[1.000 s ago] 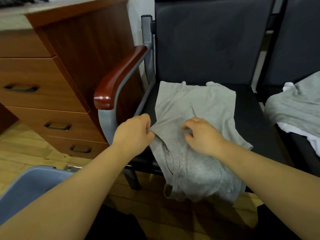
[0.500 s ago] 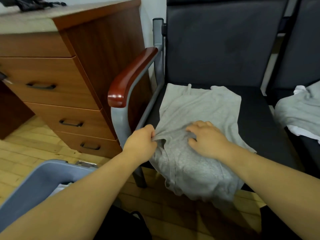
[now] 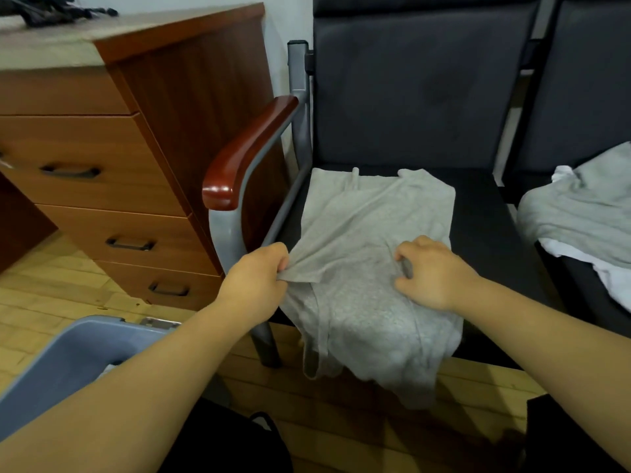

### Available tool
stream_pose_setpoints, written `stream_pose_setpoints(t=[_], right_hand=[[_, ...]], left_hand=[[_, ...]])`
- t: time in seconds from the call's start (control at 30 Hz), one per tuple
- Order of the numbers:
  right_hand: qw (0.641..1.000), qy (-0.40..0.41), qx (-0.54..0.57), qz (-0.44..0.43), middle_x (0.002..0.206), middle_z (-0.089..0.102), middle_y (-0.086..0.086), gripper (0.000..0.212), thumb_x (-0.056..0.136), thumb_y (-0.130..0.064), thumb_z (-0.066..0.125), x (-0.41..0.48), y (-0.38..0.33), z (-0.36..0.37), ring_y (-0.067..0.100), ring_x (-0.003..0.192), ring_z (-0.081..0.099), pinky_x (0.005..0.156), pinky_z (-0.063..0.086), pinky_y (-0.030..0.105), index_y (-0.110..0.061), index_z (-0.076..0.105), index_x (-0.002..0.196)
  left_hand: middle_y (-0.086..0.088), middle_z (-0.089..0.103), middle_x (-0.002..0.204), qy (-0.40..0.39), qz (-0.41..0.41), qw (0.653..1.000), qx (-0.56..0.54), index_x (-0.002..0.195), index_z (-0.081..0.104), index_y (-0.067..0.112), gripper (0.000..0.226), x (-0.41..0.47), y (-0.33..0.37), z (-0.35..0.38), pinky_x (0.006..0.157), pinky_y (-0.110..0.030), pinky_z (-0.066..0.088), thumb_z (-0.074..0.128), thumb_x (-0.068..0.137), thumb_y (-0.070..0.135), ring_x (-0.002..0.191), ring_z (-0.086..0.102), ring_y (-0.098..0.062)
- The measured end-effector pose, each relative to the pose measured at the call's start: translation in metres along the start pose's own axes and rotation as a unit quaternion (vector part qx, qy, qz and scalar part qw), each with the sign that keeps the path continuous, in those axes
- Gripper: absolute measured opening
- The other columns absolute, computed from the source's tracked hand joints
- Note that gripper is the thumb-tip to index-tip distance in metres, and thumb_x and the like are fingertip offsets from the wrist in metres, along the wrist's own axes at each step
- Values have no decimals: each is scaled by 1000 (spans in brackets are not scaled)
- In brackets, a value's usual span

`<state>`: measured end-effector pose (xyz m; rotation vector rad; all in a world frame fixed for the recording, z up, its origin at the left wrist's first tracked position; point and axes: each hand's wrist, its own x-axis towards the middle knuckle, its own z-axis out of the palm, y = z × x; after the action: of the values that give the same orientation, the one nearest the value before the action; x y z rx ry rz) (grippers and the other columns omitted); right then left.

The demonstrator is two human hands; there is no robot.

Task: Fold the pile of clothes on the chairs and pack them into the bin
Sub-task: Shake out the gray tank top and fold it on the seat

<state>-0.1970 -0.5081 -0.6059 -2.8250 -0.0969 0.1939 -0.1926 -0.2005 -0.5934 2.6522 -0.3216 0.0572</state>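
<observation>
A light grey garment [image 3: 370,233] lies spread on the dark chair seat [image 3: 478,213], its near part hanging over the front edge. My left hand [image 3: 257,276] pinches the garment's left edge and lifts a fold of it. My right hand [image 3: 432,271] rests on the middle of the cloth with curled fingers gathering the fabric. A blue-grey bin [image 3: 68,356] stands on the floor at the lower left, partly behind my left forearm. More clothes, a grey and white pile [image 3: 580,213], lie on the neighbouring chair at the right.
A wooden drawer cabinet [image 3: 112,186] stands left of the chair, close to its red-brown armrest [image 3: 246,155]. Wooden floor lies below. Dark objects sit on the cabinet top [image 3: 51,10]. Something black [image 3: 232,445] is at the bottom edge.
My left hand has drawn the garment's left edge outward and tighter. My right hand has curled its fingers into the cloth. The view has shifted, showing more of the bin.
</observation>
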Motion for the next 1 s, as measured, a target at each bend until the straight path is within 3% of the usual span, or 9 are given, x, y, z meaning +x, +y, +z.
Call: stream_pose_setpoints(t=[0.13, 0.23, 0.33, 0.47, 0.53, 0.67, 0.8, 0.9, 1.0], right_hand=[[1000, -1, -15, 11, 106, 46, -5, 23, 90, -41, 62, -14, 11, 0, 21, 108, 45, 91, 47, 40, -27, 57, 107], [999, -10, -25, 18, 104, 46, -4, 14, 90, -37, 59, -17, 12, -3, 20, 105, 45, 90, 48, 39, -26, 55, 98], [999, -10, -30, 25, 103, 47, -3, 11, 90, -34, 58, -17, 12, -4, 20, 102, 46, 88, 49, 39, -25, 54, 96], [998, -21, -37, 37, 88, 53, -3, 12, 92, -23, 54, -14, 14, -7, 15, 77, 51, 59, 40, 28, -20, 49, 81], [995, -67, -44, 54, 87, 54, -3, 16, 93, -19, 53, -12, 15, -14, 10, 73, 48, 55, 35, 25, -19, 48, 78], [995, -65, 3, 74, 97, 63, 2, 13, 93, -20, 52, 1, 18, -23, 18, 86, 59, 72, 50, 30, -14, 63, 91], [992, 1, 102, 69, 89, 66, -2, 13, 92, -27, 56, 21, 20, -19, 19, 87, 63, 79, 56, 37, -19, 63, 84], [991, 31, 113, 69, 89, 67, -4, 11, 92, -26, 56, 48, 32, -25, 17, 85, 63, 78, 56, 36, -21, 64, 86], [989, 59, 103, 86, 104, 65, -4, 12, 95, -24, 54, 93, 60, -42, 17, 92, 61, 82, 54, 36, -22, 66, 98]], left_hand=[[6, 47, 84, -28, 64, 997, 45, 87, 48, 23, 28, -7, 9, -4, 63, -33, 42, 58, 82, -3, 73, 47, -15], [4, 52, 84, -10, 40, 999, -3, 95, 51, 25, 22, -7, 12, 6, 62, -40, 48, 64, 88, 9, 73, 55, -18], [-2, 58, 84, -84, 10, 996, -8, 105, 49, 24, 21, -3, 11, 15, 69, -47, 53, 64, 91, 17, 74, 60, -23], [0, 62, 94, -182, 28, 983, 13, 102, 58, 27, 26, 3, 7, 12, 80, -49, 56, 63, 84, 9, 87, 61, -21], [3, 61, 99, -223, 36, 974, 20, 101, 62, 31, 28, 7, 6, 6, 84, -48, 56, 67, 82, 12, 91, 61, -20], [4, 54, 107, -267, 42, 963, -21, 102, 63, 36, 30, 21, 17, 5, 83, -35, 51, 77, 83, 53, 94, 57, -16], [1, 61, 101, -230, 6, 970, -74, 94, 69, 26, 47, 48, 36, 16, 80, -34, 51, 66, 83, 71, 90, 62, -17], [3, 67, 85, -153, -13, 986, -64, 84, 69, 24, 35, 85, 46, 26, 67, -32, 48, 64, 93, 58, 79, 64, -16], [3, 67, 92, -84, -41, 995, -16, 92, 65, 26, 15, 144, 49, 30, 72, -32, 51, 60, 100, 37, 82, 61, -12]])
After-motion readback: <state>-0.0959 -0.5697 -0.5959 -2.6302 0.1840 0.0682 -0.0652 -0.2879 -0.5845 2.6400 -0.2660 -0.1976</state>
